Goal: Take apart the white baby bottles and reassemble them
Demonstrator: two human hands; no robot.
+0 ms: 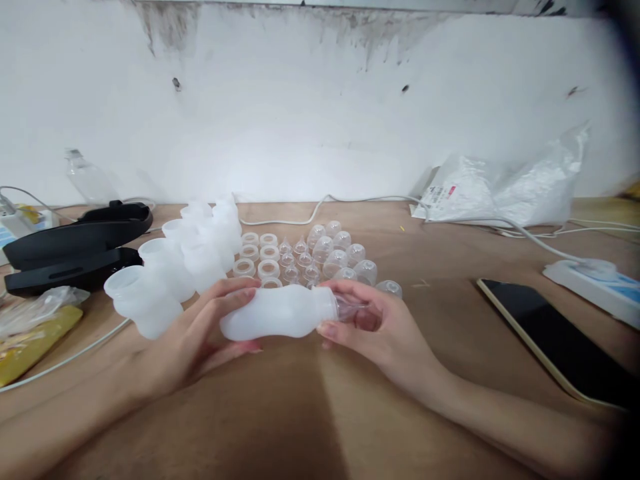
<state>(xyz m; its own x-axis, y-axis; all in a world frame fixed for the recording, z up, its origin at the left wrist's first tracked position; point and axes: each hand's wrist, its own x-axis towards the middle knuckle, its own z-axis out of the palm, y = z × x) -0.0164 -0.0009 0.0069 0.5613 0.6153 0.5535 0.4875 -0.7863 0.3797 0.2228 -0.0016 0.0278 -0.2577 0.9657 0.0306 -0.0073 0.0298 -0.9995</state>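
Note:
A white translucent bottle (280,312) lies on its side between my hands, just above the wooden table (310,407). My left hand (200,333) wraps its fingers round the bottle's base end. My right hand (380,327) grips the neck end, fingers closed on a clear cap (357,312) at the bottle's mouth. Just beyond my hands stand several white rings (260,257), small clear teats (297,261) and clear domed caps (340,253) in rows.
A cluster of white bottles (180,267) stands at the left, with a black device (75,247) and a yellow packet (35,340) beyond. A phone (550,333) lies at the right. A power strip (595,280), cables and plastic bags (505,187) lie near the wall.

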